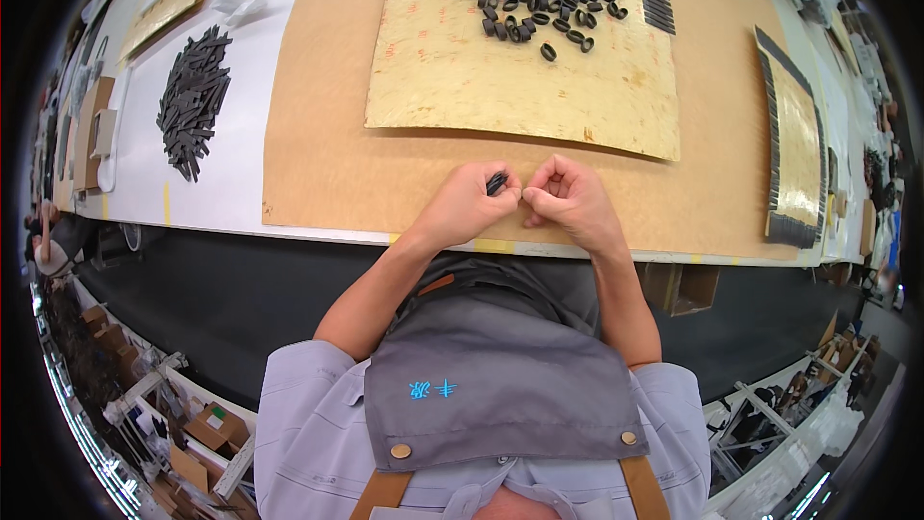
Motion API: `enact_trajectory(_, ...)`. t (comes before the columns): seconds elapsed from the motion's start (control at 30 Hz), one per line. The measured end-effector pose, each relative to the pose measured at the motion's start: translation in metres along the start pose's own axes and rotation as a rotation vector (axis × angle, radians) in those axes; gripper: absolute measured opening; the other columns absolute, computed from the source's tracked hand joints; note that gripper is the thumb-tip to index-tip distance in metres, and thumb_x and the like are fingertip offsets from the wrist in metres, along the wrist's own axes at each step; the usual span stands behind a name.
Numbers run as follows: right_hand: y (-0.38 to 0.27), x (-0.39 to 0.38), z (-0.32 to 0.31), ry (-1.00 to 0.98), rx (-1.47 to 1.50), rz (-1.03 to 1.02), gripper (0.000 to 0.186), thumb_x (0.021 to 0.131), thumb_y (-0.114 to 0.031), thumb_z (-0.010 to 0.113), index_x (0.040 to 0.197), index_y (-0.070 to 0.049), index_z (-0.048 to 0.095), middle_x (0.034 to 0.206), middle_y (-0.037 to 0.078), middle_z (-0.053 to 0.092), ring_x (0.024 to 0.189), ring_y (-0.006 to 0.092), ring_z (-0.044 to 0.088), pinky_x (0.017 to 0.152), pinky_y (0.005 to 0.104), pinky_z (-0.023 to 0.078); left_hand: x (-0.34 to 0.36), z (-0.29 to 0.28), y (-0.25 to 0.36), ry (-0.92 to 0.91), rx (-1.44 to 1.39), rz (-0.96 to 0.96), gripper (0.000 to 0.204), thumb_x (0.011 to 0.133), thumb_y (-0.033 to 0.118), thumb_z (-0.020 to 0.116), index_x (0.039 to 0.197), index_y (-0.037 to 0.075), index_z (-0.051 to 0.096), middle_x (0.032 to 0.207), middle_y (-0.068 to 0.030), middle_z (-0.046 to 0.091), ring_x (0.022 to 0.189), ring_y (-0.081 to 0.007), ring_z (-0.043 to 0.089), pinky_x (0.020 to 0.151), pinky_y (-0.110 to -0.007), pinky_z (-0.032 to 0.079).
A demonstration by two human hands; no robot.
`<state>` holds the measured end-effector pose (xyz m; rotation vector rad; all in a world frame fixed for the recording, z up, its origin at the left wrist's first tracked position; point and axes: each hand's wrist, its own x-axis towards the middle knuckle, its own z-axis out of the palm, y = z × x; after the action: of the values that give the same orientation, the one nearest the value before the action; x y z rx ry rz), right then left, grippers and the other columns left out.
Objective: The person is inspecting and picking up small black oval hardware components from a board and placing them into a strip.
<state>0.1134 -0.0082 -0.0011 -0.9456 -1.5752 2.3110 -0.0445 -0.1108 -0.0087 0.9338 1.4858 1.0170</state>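
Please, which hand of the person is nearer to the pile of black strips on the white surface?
Left. The left hand is to the right of the pile of black strips and lower in view; the right hand is farther right, beyond the left.

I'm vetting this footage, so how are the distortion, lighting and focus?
Head view: the front edge of the white table bows and the corners go black; head view: bright streaks glare along the lower-left rim; head view: left hand and right hand look well lit and fairly sharp.
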Motion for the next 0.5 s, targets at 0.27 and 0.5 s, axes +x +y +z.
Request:
enact_trajectory(0.27, -0.016, -0.013, -0.021, -0.062, -0.1, 0.064, 0.016, 0.087, -0.013, 0.061, 0.093, 0.001, 0.055, 0.081, 0.004, 0.059, 0.067, 0.0081, 0.057, 0.063, 0.0227, 0.049, -0.004, 0.002, 0.004, -0.013, -0.059, -0.003, 0.013, 0.084, 0.015, 0.061, 0.08, 0.003, 0.058, 0.062, 0.0071, 0.043, 0.059, -0.0025, 0.036, 0.051, -0.022, 0.03)
enact_trajectory(0.5, -0.012, -0.01, -0.013, -0.176, -0.26, 0.091, 0.02, 0.09, -0.02, 0.056, 0.083, -0.001, 0.059, 0.069, 0.0, 0.055, 0.058, 0.006, 0.051, 0.054, 0.0219, 0.043, -0.004, 0.0, 0.007, -0.046, -0.043, 0.006, 0.013, 0.084, 0.014, 0.061, 0.079, 0.003, 0.058, 0.062, 0.0076, 0.042, 0.059, -0.0024, 0.036, 0.051, -0.022, 0.03)
